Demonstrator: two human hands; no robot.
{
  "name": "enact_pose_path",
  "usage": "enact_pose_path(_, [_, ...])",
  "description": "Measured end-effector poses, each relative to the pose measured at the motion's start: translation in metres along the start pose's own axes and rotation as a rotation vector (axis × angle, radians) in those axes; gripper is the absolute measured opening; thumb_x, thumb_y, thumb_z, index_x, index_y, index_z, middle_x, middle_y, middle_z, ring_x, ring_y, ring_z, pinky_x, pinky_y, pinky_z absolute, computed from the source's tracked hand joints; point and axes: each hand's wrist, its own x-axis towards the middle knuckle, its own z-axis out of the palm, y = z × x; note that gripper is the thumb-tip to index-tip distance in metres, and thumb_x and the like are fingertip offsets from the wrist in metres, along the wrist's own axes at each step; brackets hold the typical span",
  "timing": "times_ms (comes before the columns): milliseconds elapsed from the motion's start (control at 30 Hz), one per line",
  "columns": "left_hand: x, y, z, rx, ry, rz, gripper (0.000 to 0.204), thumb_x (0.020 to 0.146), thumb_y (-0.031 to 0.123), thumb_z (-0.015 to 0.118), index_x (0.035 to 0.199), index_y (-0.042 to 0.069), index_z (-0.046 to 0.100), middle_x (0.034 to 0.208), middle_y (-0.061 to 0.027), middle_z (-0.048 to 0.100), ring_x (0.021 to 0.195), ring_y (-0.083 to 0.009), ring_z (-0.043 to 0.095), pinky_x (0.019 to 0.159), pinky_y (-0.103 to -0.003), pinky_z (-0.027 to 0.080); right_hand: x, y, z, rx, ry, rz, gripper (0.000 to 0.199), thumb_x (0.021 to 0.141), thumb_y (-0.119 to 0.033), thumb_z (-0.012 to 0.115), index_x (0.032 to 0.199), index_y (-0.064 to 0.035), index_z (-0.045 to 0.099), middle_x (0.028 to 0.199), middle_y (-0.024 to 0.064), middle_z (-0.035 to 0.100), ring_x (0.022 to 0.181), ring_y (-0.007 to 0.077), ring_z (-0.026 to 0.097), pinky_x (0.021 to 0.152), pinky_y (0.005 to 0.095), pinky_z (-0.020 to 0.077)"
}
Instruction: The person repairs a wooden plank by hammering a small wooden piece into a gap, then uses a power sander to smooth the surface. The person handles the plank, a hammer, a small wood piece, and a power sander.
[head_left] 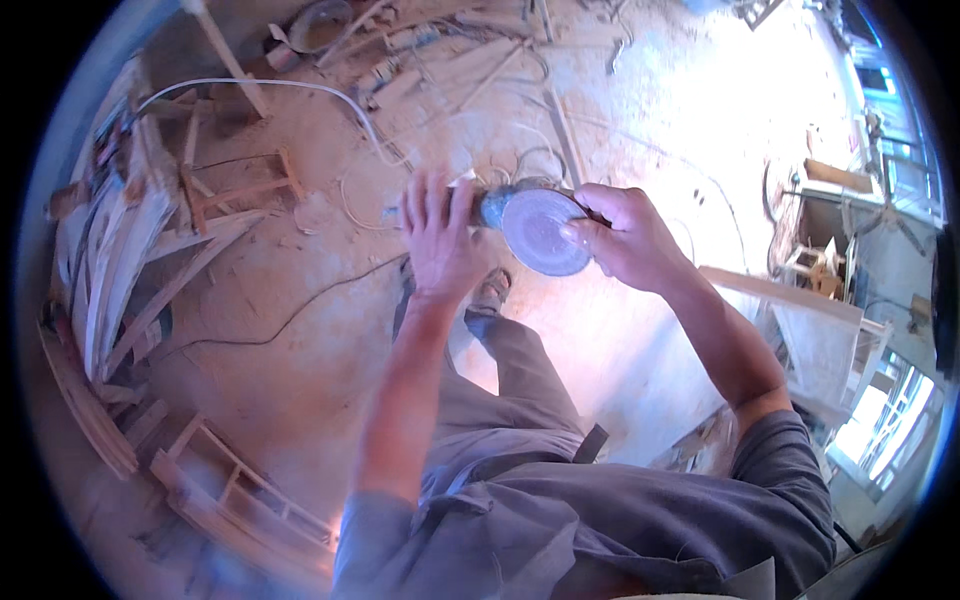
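Note:
In front of me, at waist height above the floor, is an angle grinder with a round, pale grey disc (546, 233) turned up toward me. Part of its bluish head (494, 208) shows beside the disc. My right hand (625, 232) is closed at the disc's right edge, its thumb against the face and its fingers behind. Over the tool's body on the left lies my left hand (440, 230), fingers bent around it and smeared by motion. Most of the body is hidden under that hand.
A dark cord (290, 325) and a white hose (300, 84) run over the dusty floor. Long boards (125, 260) are piled at the left, near a small wooden frame (245, 190). Wood scraps lie at the far side. A wooden panel (815, 330) stands at the right.

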Motion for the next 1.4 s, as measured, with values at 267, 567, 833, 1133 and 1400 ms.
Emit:
enact_pose_path(267, [-0.043,-0.009,-0.09,-0.873,-0.086,-0.365,0.044,0.079,0.021,0.077,0.12,0.007,0.069,0.108,-0.019,0.075,0.101,-0.0282,0.074,0.081,-0.039,0.059,-0.044,-0.14,0.043,0.32,-0.089,-0.249,0.075,0.094,-0.042,0.074,0.146,0.0048,0.046,0.111,0.0152,0.071,0.09,0.0197,0.069,0.085,0.0334,0.0542])
enact_pose_path(567, [-0.153,-0.161,-0.291,-2.01,-0.151,-0.577,0.061,0.064,0.021,0.088,0.115,-0.003,0.065,0.104,-0.0175,0.072,0.101,-0.0287,0.07,0.091,-0.043,0.056,-0.082,-0.159,0.349,0.977,-0.51,0.002,0.069,0.08,-0.021,0.083,0.136,0.0047,0.053,0.12,0.0158,0.068,0.107,0.0291,0.07,0.097,0.0432,0.0524])
enact_pose_path(833, [-0.216,-0.271,-0.483,-1.859,-0.04,-0.482,0.084,0.075,0.053,0.084,0.131,-0.003,0.055,0.116,-0.024,0.069,0.106,-0.0353,0.069,0.092,-0.045,0.058,-0.021,-0.342,0.474,1.057,-1.047,-0.053,0.071,0.057,-0.009,0.078,0.123,0.0029,0.055,0.099,0.0181,0.07,0.078,0.0332,0.072,0.07,0.04,0.06])
enact_pose_path(1133, [-0.294,-0.351,-0.532,-1.574,0.524,-0.642,0.093,0.092,0.08,0.048,0.146,0.003,0.047,0.103,-0.0235,0.071,0.094,-0.039,0.071,0.086,-0.051,0.058,-0.003,-0.393,0.609,1.322,-1.358,-0.006,0.048,0.063,-0.012,0.073,0.106,0.0055,0.061,0.083,0.0181,0.066,0.069,0.0244,0.068,0.064,0.0349,0.0543])
enact_pose_path(1400, [-0.261,-0.415,-0.513,-1.474,0.405,-0.848,0.087,0.091,0.083,0.047,0.129,0.006,0.058,0.088,-0.015,0.068,0.077,-0.028,0.065,0.08,-0.044,0.054,0.046,-0.379,0.672,1.371,-1.184,0.13,0.039,0.062,-0.008,0.073,0.097,0.007,0.064,0.082,0.0206,0.07,0.067,0.0276,0.069,0.063,0.0374,0.0568])
